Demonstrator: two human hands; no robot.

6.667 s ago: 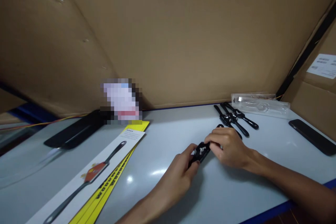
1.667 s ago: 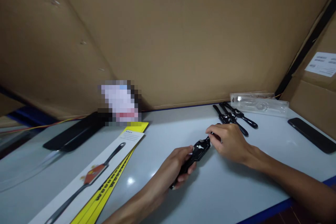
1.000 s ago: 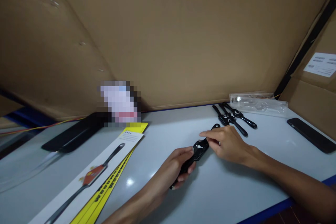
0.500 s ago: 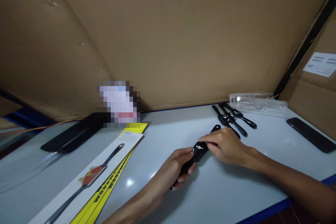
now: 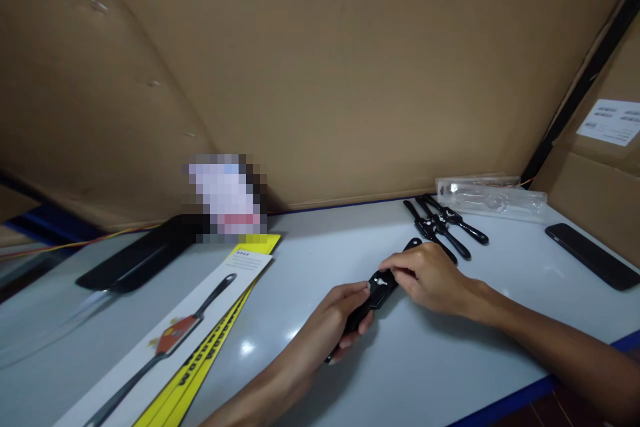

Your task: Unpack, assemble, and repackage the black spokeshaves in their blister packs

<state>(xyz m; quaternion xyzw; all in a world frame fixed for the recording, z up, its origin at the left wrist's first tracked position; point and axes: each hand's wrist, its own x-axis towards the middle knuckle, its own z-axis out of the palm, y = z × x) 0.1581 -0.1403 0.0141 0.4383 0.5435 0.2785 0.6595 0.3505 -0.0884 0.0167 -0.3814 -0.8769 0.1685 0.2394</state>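
The left hand (image 5: 345, 313) was closed around the near half of the black tool (image 5: 383, 295), its thumb laid along the top beside the flat middle and its other fingers curled beneath. The right hand (image 5: 427, 277) had its fingers bent, index and thumb close together at the edge of that middle, touching the tool; whether they pinched it or only pressed, I could not tell. Between the two hands a small silver fitting (image 5: 381, 282) showed on the tool, which slanted away to the right, its far end, with a hole in it, sticking out past the right hand. Beyond the tool, to the right, three more black tools (image 5: 453, 237) lay side by side on the pale table (image 5: 295, 260), the nearest partly hidden by the hand. Behind those were clear plastic trays (image 5: 495, 201), and well right of the tool lay a dark slab (image 5: 593, 257). Left of the tool, a white card (image 5: 200, 310) picturing a handled tool overlapped some yellow cards (image 5: 173, 400). Farther left was a long black piece (image 5: 140, 260), with a blurred item (image 5: 227, 193) at its far end. Brown cardboard (image 5: 325, 80) stood behind everything.
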